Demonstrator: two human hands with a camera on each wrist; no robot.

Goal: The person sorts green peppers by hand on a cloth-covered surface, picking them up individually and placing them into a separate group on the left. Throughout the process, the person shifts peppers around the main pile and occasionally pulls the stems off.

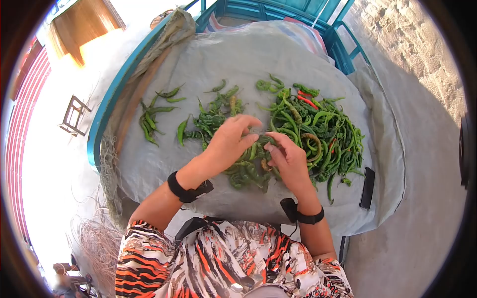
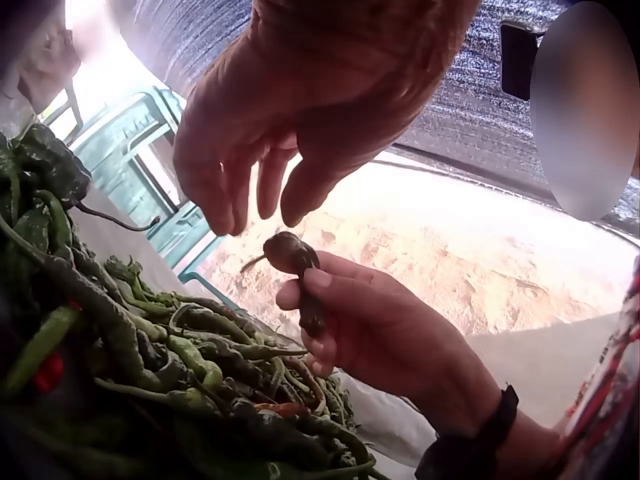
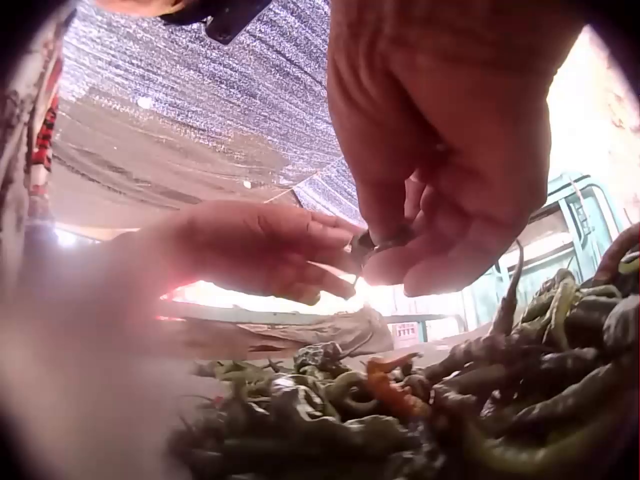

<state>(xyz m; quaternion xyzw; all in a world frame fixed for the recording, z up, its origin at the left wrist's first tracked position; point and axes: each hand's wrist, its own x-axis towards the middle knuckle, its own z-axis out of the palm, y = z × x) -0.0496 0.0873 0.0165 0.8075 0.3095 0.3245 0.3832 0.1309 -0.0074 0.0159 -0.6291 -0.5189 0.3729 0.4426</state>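
From my end I see the R hand (image 2: 385,330) pinching one dark green pepper (image 2: 288,253) btwn thumb & fingers, its thin stem poking out sideways. L hand (image 1: 232,139) holds nothing I can see: fingers loosely bent, hanging just above that pepper w/ a gap in the left-wrist view. Both hands are over the mid. heap (image 1: 248,171) of green peppers, partly hiding it. On the R is the big pile (image 1: 325,134), tangled, mostly green, w/ a few red peppers (image 1: 308,102) near its far edge. Far L, I've got a small, loose group (image 1: 151,116), well apart from the big pile. All lie on a grey sheet (image 1: 238,59). Blk phone-like slab (image 1: 367,187) sits near the sheet's R edge, beside the big pile. Teal panel (image 1: 278,9) at the far end.
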